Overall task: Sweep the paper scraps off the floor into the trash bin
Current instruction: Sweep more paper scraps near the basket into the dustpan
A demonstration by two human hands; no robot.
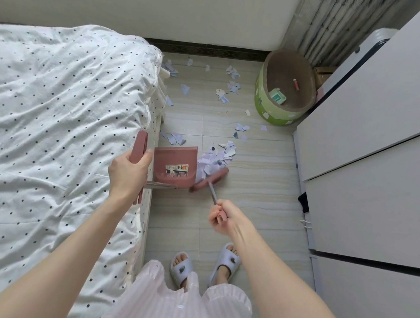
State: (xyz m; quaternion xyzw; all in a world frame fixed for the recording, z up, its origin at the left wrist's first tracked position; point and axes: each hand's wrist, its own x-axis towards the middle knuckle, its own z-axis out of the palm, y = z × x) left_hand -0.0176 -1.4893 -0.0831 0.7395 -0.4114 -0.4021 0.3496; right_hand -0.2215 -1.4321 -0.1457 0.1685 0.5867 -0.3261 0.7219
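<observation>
My left hand [128,170] grips the pink handle of the dustpan [175,164], which stands on the tiled floor beside the bed. My right hand [222,215] grips the thin handle of the pink broom [209,179]. The broom head lies against a heap of pale purple and white paper scraps [215,159] just right of the dustpan's mouth. More scraps [230,87] lie scattered farther off toward the wall, and a small cluster [173,138] sits behind the dustpan. The round green trash bin [272,111] stands at the far right, holding a small box and a red item.
A bed with a white dotted cover [52,131] fills the left side. White cabinets [371,148] line the right, leaving a narrow floor strip. My feet in pale slippers [204,263] stand near the bottom. A wall with a dark skirting [206,49] closes the far end.
</observation>
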